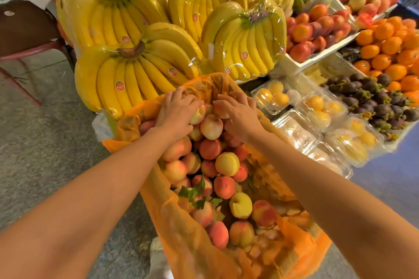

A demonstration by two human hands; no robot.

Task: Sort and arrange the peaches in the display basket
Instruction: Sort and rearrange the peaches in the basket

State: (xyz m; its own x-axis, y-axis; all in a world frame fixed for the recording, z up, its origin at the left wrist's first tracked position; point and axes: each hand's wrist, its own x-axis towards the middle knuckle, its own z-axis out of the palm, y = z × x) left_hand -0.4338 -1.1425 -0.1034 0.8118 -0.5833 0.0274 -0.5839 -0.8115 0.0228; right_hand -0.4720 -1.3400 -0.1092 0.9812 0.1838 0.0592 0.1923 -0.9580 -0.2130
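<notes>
The left hand curled its fingers round a pale peach. The right hand, just beside it, lay with bent fingers over the heap; whether it gripped anything could not be told. Both worked at the far end of the basket, next to the bananas. The peaches stretched back toward the person, with neither hand clearly nearer.

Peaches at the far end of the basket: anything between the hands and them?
Nothing visible. The left hand and right hand already lie on the peaches there. The orange liner stands up around the pile, not over it. The banana bunches sit beyond it.
</notes>
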